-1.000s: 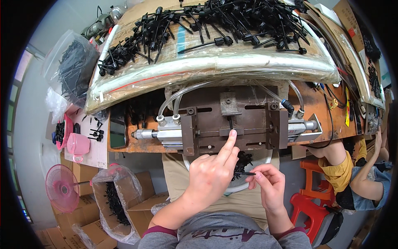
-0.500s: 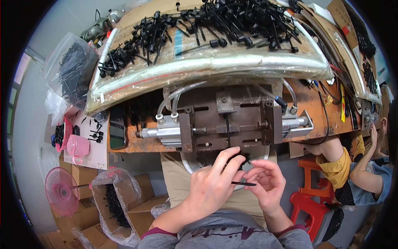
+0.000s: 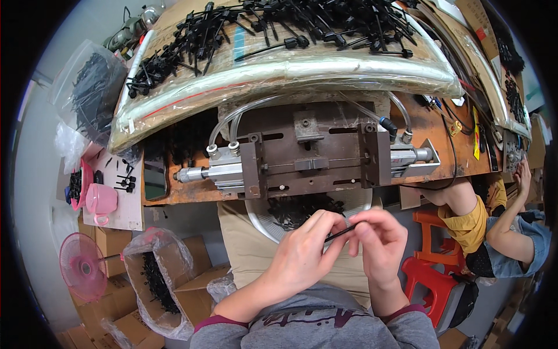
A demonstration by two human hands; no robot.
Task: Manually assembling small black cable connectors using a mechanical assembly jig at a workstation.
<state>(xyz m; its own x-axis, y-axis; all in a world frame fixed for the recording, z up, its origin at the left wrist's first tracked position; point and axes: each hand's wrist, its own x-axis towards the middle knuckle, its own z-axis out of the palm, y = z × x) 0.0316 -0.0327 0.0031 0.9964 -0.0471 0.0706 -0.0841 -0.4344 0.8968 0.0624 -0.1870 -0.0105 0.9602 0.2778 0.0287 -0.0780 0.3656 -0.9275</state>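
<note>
Over my lap, my left hand (image 3: pixel 305 247) is closed on a thin black rod (image 3: pixel 342 234). My right hand (image 3: pixel 381 238) pinches the other end of the same rod between thumb and fingertips. Both hands hide much of the rod, so its ends cannot be made out. Just beyond them is a brown metal fixture (image 3: pixel 343 146) on the bench edge, with a silver pneumatic cylinder (image 3: pixel 226 174) on its left and another cylinder (image 3: pixel 407 156) on its right. A white basket (image 3: pixel 254 216) holding many black parts (image 3: pixel 299 209) sits between my hands and the bench.
A plastic-wrapped board (image 3: pixel 279 77) heaped with black stemmed parts (image 3: pixel 290 26) rises behind the fixture. Left are a phone (image 3: pixel 155 179), a pink mug (image 3: pixel 101 199), a pink fan (image 3: pixel 83 266) and a bag-lined carton (image 3: pixel 157 279). Right are a red stool (image 3: pixel 427 279) and a co-worker's arm (image 3: pixel 517 221).
The black rod that lay across the middle of the fixture is gone from there. My hands have come closer together, and my right hand has closed on the rod between them.
</note>
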